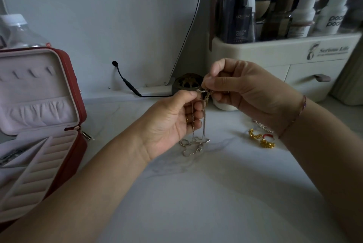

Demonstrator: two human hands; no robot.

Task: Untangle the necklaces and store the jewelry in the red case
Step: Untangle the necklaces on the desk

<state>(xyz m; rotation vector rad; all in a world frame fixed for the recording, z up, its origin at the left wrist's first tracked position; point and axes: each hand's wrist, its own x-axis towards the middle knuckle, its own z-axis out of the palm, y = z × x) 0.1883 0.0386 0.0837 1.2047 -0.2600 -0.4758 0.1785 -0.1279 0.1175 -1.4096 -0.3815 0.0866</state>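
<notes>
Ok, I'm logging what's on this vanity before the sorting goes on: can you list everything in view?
white marble tabletop: one, white, under everything
tangled silver chain necklaces: one bunch, silver, pinched up at centre, lower loops on the tabletop
open red jewelry case: one, red with pale pink lining, far left
gold earrings: two, gold, on the tabletop, right of the necklaces
clear plastic bottle: one, white cap, behind the case
black cable: one, black, along the back wall
dark perforated dome: one, dark, back centre
cream cosmetics organizer: one, cream, top right, holding several bottles
left hand: pinches the necklaces
right hand: pinches the necklaces, thin bracelet on wrist
</notes>
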